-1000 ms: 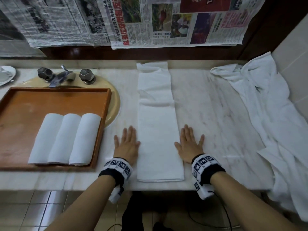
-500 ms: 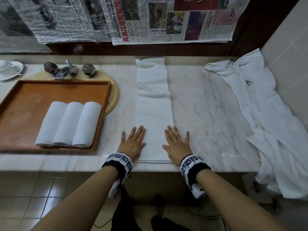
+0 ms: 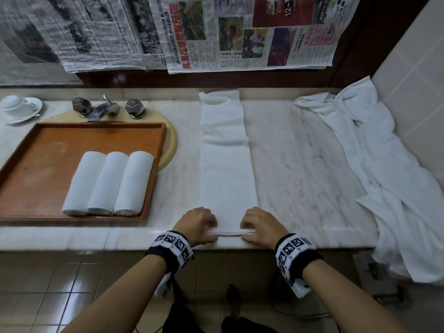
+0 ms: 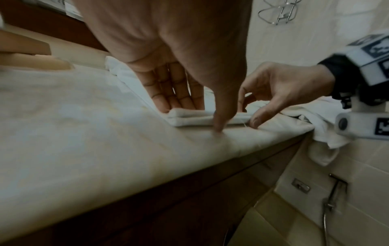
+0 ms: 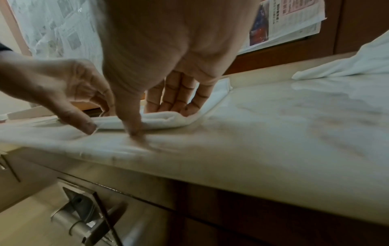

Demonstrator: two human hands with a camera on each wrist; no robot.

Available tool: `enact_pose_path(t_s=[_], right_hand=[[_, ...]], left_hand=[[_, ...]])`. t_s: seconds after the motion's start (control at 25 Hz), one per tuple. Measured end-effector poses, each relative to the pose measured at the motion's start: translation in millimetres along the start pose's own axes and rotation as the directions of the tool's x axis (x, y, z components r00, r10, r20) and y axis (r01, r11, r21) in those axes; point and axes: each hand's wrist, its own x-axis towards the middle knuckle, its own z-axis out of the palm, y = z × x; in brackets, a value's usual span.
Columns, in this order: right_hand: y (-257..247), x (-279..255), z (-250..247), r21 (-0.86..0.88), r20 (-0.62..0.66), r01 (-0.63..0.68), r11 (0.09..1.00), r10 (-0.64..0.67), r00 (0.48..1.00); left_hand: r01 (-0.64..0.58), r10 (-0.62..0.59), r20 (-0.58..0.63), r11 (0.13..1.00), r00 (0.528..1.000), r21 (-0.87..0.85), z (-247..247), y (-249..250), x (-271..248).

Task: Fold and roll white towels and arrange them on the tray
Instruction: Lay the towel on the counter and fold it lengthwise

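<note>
Both hands are down at the near end of the long folded towel [image 3: 227, 169], which runs from six o'clock straight up to twelve on the marble counter [image 3: 300, 164]. The left hand [image 3: 198, 224] and right hand [image 3: 260, 225] each have fingers curled over the end and thumbs tucked beneath, pinching that first little turn. Looks like the roll is just starting. To do it well, I'd say keep both ends level, tuck the first turn tight, and push evenly toward twelve so it doesn't cone. Over at nine o'clock, the wooden tray [image 3: 36, 150] holds three rolled towels [image 3: 108, 183] side by side, touching. More loose towels [image 3: 384, 164] lie heaped at three o'clock.
</note>
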Motion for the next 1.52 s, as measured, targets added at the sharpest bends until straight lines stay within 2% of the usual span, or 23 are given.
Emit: enact_pose_path(t_s=[0.16, 0.4, 0.52, 0.76, 0.88, 0.96, 1.08, 1.24, 1.4, 1.52], right_hand=[[4, -6, -5, 0.005, -0.034, -0.080, 0.997, 0.081, 0.996], [5, -13, -2, 0.093, -0.085, -0.225, 0.970, 0.233, 0.969], [1, -12, -3, 0.137, -0.076, -0.300, 0.944, 0.312, 0.947], [-4, -8, -4, 0.090, -0.122, -0.329, 0.940, 0.339, 0.933], [-7, -6, 0, -0.046, -0.200, -0.322, 0.946, 0.308, 0.930], [-11, -3, 5, -0.110, -0.255, -0.261, 0.959, 0.227, 0.940], [-15, -1, 11, -0.190, -0.214, -0.218, 0.957, 0.177, 0.961], [-15, -2, 7, -0.171, -0.160, -0.188, 0.967, 0.161, 0.974], [-14, 1, 1, -0.238, -0.106, -0.166, 0.957, 0.144, 0.984], [-15, 1, -3, -0.240, -0.120, -0.168, 0.956, 0.142, 0.983]], left_hand=[[0.009, -0.009, 0.019, 1.000, 1.000, -0.013, -11, -2, -2], [-0.009, 0.003, -0.066, 0.995, 0.998, -0.098, -6, -8, -9], [0.069, -0.091, -0.098, 0.975, 0.991, -0.209, -8, -11, -11], [0.236, -0.254, -0.085, 0.955, 0.963, -0.182, -8, -3, -1], [0.281, -0.293, -0.100, 0.952, 0.951, -0.119, -10, 5, 1], [0.236, -0.236, -0.112, 0.972, 0.965, -0.012, -7, 11, 2], [0.202, -0.193, -0.115, 0.977, 0.974, 0.074, 2, 15, -1], [0.166, -0.150, -0.123, 0.977, 0.981, 0.131, 7, 17, -8], [0.185, -0.170, -0.101, 0.969, 0.980, 0.162, 5, 17, -2], [0.187, -0.171, -0.093, 0.960, 0.981, 0.208, 5, 20, 3]])
